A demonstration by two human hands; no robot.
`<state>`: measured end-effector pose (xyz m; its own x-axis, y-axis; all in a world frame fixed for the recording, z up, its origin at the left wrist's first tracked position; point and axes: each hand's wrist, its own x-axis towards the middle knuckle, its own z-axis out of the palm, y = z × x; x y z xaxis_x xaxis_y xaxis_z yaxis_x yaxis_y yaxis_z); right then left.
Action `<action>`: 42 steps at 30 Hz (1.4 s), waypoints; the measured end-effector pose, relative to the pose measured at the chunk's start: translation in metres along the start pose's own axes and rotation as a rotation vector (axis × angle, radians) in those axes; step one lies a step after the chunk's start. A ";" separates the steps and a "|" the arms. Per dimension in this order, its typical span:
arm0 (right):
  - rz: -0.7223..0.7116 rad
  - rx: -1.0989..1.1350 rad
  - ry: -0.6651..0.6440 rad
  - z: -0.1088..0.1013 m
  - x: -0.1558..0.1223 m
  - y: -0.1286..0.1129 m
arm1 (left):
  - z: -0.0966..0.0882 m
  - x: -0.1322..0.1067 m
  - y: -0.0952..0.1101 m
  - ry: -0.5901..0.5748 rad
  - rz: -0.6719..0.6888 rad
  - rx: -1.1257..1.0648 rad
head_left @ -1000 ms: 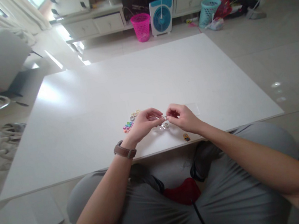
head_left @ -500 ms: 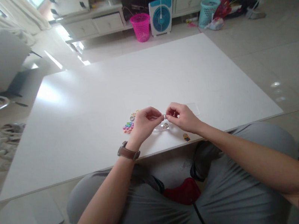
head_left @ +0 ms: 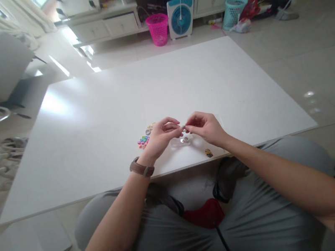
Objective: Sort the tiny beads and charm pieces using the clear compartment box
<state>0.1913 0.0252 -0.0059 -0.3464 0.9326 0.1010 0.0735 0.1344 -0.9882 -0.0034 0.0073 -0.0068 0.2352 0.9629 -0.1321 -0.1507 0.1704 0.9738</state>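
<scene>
Above the near part of the table, my left hand (head_left: pixel 164 134) and my right hand (head_left: pixel 206 127) meet fingertip to fingertip. Both are pinched around something tiny and pale that I cannot make out. Just below them a clear plastic case (head_left: pixel 176 142) lies on the table, with small ring-like pieces (head_left: pixel 186 139) in it. Beside my left hand is a pile of colourful beads (head_left: pixel 143 142). A silvery ring-shaped piece (head_left: pixel 147 132) and some pale yellowish bits lie behind that pile. A small yellow and blue cartoon figure (head_left: pixel 208 153) lies below my right hand.
The white table (head_left: pixel 102 153) spreads out before my knees. A clear flat sheet or lid (head_left: pixel 219 120) lies partly behind my right hand. Beyond the table stand a pink basket (head_left: pixel 158 29), a box fan (head_left: pixel 181 18) and a light-blue basket (head_left: pixel 234 12).
My right hand has turned slightly and its fingers have closed up more. My left fingers have lifted and spread a little, while the fingertips still meet.
</scene>
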 end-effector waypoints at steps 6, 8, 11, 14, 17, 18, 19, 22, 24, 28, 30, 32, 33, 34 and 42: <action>0.030 -0.084 0.030 -0.003 0.000 0.005 | -0.005 0.001 0.007 0.027 -0.037 -0.040; 0.032 -0.178 0.013 -0.003 0.000 0.007 | -0.008 0.002 0.008 0.075 -0.045 -0.055; 0.042 -0.348 -0.043 -0.001 -0.003 0.008 | -0.012 0.003 0.007 0.097 -0.054 -0.059; 0.062 -0.469 -0.103 0.003 -0.005 0.008 | -0.013 0.004 0.004 0.092 -0.061 -0.032; 0.044 -0.549 -0.151 0.006 -0.007 0.009 | -0.012 0.003 0.004 0.096 -0.068 -0.009; 0.030 -0.568 -0.166 0.007 -0.008 0.010 | -0.012 0.003 0.004 0.099 -0.069 -0.005; 0.014 -0.583 -0.180 0.008 -0.008 0.011 | -0.012 0.003 0.004 0.101 -0.070 -0.003; -0.022 -0.615 -0.205 0.009 -0.009 0.014 | -0.011 0.003 0.005 0.104 -0.071 0.002; -0.047 -0.634 -0.211 0.010 -0.009 0.017 | -0.012 0.003 0.005 0.106 -0.072 0.008; -0.094 -0.668 -0.224 0.011 -0.009 0.019 | -0.012 0.003 0.005 0.115 -0.076 0.015; -0.114 -0.659 -0.219 0.011 -0.009 0.018 | -0.012 0.004 0.005 0.118 -0.076 0.017; -0.118 -0.617 -0.195 0.010 -0.008 0.016 | -0.012 0.004 0.006 0.118 -0.074 0.016; -0.101 -0.583 -0.182 0.010 -0.007 0.015 | -0.012 0.004 0.006 0.118 -0.073 0.014; -0.070 -0.547 -0.176 0.009 -0.006 0.014 | -0.012 0.004 0.006 0.117 -0.073 0.012; -0.044 -0.608 -0.207 0.007 -0.005 0.019 | -0.012 0.004 0.003 0.113 -0.073 0.030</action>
<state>0.1876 0.0211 -0.0258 -0.5298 0.8463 0.0555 0.5510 0.3932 -0.7361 -0.0145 0.0143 -0.0063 0.1345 0.9660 -0.2210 -0.1075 0.2359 0.9658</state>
